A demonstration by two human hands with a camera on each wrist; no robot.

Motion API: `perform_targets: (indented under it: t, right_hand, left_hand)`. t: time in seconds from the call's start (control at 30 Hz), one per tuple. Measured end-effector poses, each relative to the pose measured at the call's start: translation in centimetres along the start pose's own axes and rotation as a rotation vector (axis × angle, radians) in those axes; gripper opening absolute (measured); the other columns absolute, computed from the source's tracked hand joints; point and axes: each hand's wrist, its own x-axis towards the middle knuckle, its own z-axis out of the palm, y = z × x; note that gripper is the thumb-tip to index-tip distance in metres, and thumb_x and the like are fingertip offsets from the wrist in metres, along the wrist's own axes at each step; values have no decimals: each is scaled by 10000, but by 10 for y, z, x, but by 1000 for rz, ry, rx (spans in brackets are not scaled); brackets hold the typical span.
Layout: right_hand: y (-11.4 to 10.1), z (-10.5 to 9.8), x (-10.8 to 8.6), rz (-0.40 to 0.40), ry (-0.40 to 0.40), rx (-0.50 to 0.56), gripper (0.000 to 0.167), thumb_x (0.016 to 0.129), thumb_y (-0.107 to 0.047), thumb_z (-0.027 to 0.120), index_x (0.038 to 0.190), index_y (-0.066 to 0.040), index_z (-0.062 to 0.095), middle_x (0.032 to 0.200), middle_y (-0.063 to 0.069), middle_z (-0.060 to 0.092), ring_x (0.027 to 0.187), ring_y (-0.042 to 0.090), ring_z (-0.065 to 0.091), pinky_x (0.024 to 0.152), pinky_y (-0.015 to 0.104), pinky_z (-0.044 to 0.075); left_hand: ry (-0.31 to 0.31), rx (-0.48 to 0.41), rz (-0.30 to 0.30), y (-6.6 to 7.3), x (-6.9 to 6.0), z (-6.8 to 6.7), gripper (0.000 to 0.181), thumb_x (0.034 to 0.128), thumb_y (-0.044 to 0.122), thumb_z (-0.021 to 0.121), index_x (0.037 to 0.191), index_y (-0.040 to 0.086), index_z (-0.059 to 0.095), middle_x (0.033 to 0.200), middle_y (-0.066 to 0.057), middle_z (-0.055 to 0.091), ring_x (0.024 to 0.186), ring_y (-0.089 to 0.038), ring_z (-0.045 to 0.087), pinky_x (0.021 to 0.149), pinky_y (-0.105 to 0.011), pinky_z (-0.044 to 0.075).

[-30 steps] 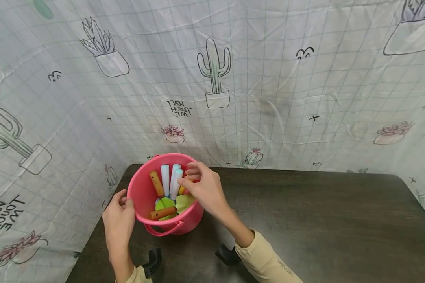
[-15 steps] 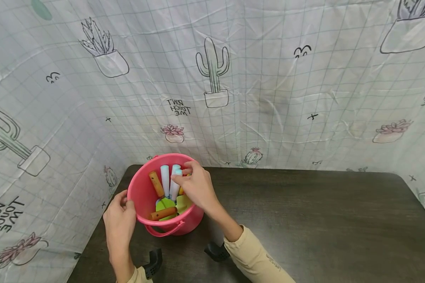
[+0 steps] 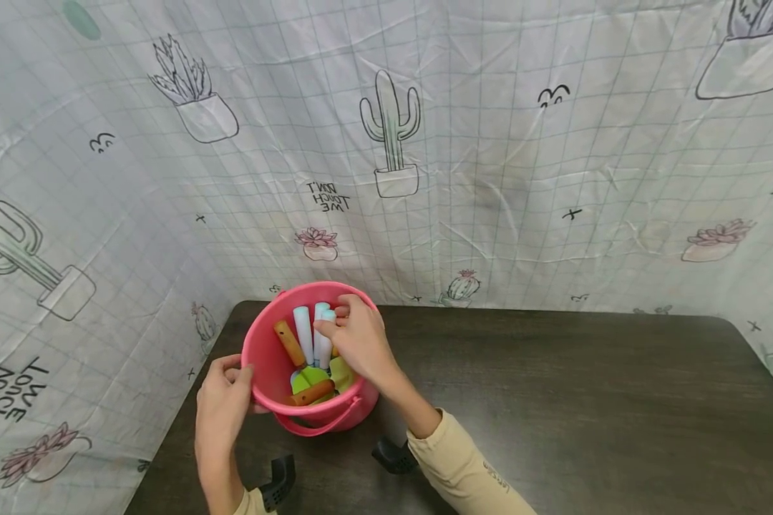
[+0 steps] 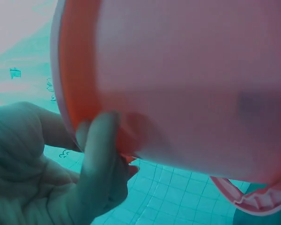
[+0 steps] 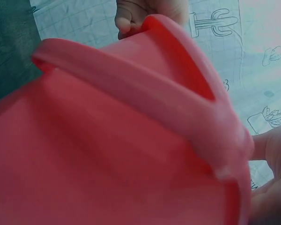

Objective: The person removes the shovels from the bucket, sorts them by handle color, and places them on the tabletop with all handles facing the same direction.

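A pink bucket stands on the dark table, holding several handled tools. My left hand grips its left rim; in the left wrist view this hand has thumb and fingers on either side of the rim. My right hand reaches over the right rim and pinches the rightmost white handle with a light blue end. Beside it stand other white handles and a brown wooden handle. Another wooden handle lies across a green blade. The tools' lower ends are hidden.
The bucket's pink carry handle hangs down at the front. Dark tabletop stretches to the right. A white cloth printed with cacti hangs behind and at the sides. Black wrist mounts sit below both hands.
My right hand has moved left and deeper over the bucket, onto the white handle. The bucket has shifted slightly right and turned, with my left hand following on its rim.
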Motion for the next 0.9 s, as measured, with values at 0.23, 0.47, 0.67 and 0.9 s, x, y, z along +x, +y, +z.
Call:
perform_targets:
  t: [0.23, 0.47, 0.67, 0.9]
  right_hand:
    - [1, -6, 1, 0, -18, -43, 562, 941, -181, 738, 1404, 63, 534, 1286, 211, 656, 1172, 348, 655, 972, 481, 545]
    - [2, -7, 4, -4, -21, -52, 546, 941, -162, 741, 1390, 77, 543, 1266, 223, 664, 1154, 350, 666, 972, 481, 544]
    - [5, -6, 7, -31, -21, -65, 517, 931, -127, 750, 1357, 98, 562, 1221, 236, 682, 1122, 361, 684, 961, 469, 549]
    - [5, -5, 8, -14, -28, -97, 490, 933, -126, 754, 1334, 97, 582, 1198, 218, 694, 1132, 363, 672, 961, 474, 546]
  left_hand:
    - [-6, -21, -3, -1, 4, 5, 469, 1089, 233, 429, 1397, -120, 415, 962, -252, 718, 498, -179, 675, 568, -227, 534]
    - [42, -82, -4, -4, 8, 11, 380, 1086, 228, 446, 1284, -96, 455, 833, -174, 697, 498, -153, 646, 547, -239, 527]
    - [53, -164, -5, -9, 12, 14, 334, 1081, 233, 478, 1224, -69, 477, 721, -86, 638, 498, -131, 592, 524, -257, 507]
    - [34, -312, -5, -16, 16, 16, 370, 1077, 194, 481, 1299, -101, 467, 705, -75, 649, 451, -109, 601, 477, -252, 537]
